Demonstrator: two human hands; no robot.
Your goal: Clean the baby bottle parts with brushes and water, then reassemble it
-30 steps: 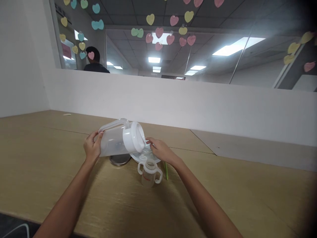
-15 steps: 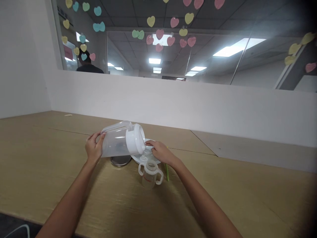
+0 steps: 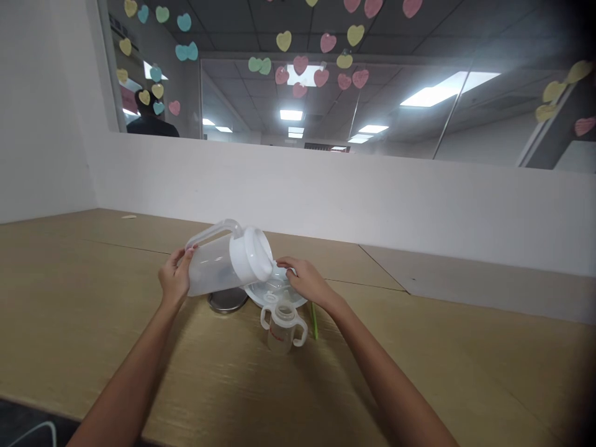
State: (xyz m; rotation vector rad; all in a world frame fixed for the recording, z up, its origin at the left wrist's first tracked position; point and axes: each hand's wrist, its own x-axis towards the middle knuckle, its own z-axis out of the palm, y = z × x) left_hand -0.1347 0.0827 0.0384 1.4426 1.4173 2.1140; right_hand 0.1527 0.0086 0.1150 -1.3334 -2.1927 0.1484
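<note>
My left hand is closed around the base end of a clear plastic pitcher with a white lid. The pitcher lies tilted almost on its side, spout to the right. Just past the spout, my right hand hovers with fingers stretched out, over a pale bowl that is partly hidden by the hand and pitcher. In front of the bowl stands a two-handled cup with an open top and red marks. I cannot make out whether liquid is flowing.
A round metal dish or lid lies under the pitcher. A thin green stick-like thing is right of the cup. Far left on the wooden table lies a small flat piece. Behind the window sits a person.
The pitcher's base has dropped slightly and its lid end has shifted a little left. My right fingers have come away from the lid. The person behind the window has moved left.
</note>
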